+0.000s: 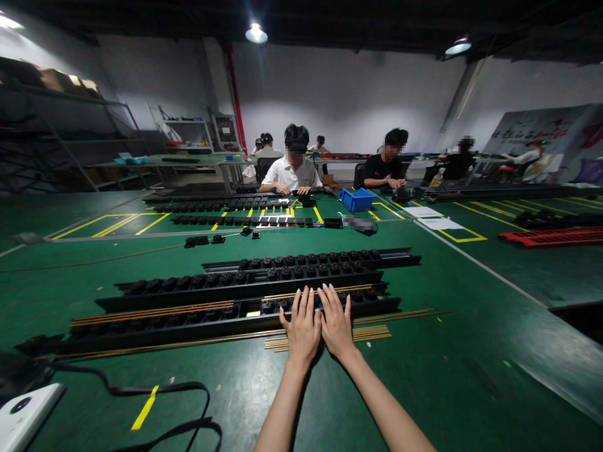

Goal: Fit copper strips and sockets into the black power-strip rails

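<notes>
My left hand [302,326] and my right hand [336,320] lie side by side, palms down, fingers stretched out over the nearest black rail [202,328]. Neither holds anything that shows. Thin brass rods [374,333] lie on the green table beneath and beside my wrists. Copper-coloured rods [155,312] rest along the left part of the nearest rail. Another thin rod [271,295] runs along the rail's top near my left fingertips. Behind it stand a second black rail [235,285] and a third [400,259], each with a row of round black parts.
The green table [471,376] bears a white phone [28,414], a black strap [183,384] and yellow tape [145,408] at the near left. Farther back are a blue bin [358,199], papers [440,223] and a red frame [551,236]. A person in white [294,172] sits opposite.
</notes>
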`<state>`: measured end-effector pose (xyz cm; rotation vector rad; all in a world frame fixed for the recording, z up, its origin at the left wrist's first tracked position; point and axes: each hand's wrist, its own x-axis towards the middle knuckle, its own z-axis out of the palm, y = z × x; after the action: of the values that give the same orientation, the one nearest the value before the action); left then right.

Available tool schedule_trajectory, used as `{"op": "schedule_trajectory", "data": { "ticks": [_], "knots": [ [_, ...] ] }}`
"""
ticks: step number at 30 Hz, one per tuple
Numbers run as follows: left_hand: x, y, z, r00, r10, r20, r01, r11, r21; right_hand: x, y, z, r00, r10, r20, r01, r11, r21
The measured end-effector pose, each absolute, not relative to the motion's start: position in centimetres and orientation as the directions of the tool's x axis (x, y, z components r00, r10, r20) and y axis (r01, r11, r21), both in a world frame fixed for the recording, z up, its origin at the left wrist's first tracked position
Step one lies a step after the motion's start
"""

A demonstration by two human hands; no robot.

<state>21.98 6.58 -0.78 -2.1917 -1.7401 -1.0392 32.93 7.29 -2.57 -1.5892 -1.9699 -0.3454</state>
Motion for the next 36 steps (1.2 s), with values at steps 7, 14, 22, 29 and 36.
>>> {"op": "schedule_trajectory", "data": {
  "ticks": [7, 14, 22, 29, 36],
  "knots": [
    [22.4, 6.6, -1.1, 0.138, 0.800, 0.583, 0.902, -0.344, 0.259, 33.1, 7.4, -3.0, -0.134, 0.801, 0.584, 0.956, 0.259, -0.136],
    [22.8, 6.6, -1.4, 0.154, 0.805, 0.573, 0.901, -0.352, 0.253, 33.1, 7.4, -3.1, -0.140, 0.805, 0.577, 0.962, 0.248, -0.111],
    [22.7, 6.4, -0.9, 0.155, 0.795, 0.586, 0.899, -0.359, 0.250, 33.7, 6.9, -2.1, -0.064, 0.784, 0.617, 0.980, 0.165, -0.107],
    [22.6, 6.7, -1.5, 0.161, 0.805, 0.571, 0.908, -0.348, 0.235, 34.2, 6.8, -1.7, -0.053, 0.780, 0.624, 0.983, 0.151, -0.106],
    [22.6, 6.6, -1.5, 0.167, 0.804, 0.571, 0.903, -0.357, 0.238, 34.8, 7.0, -2.0, 0.006, 0.781, 0.625, 0.987, 0.095, -0.128]
  ]
}}
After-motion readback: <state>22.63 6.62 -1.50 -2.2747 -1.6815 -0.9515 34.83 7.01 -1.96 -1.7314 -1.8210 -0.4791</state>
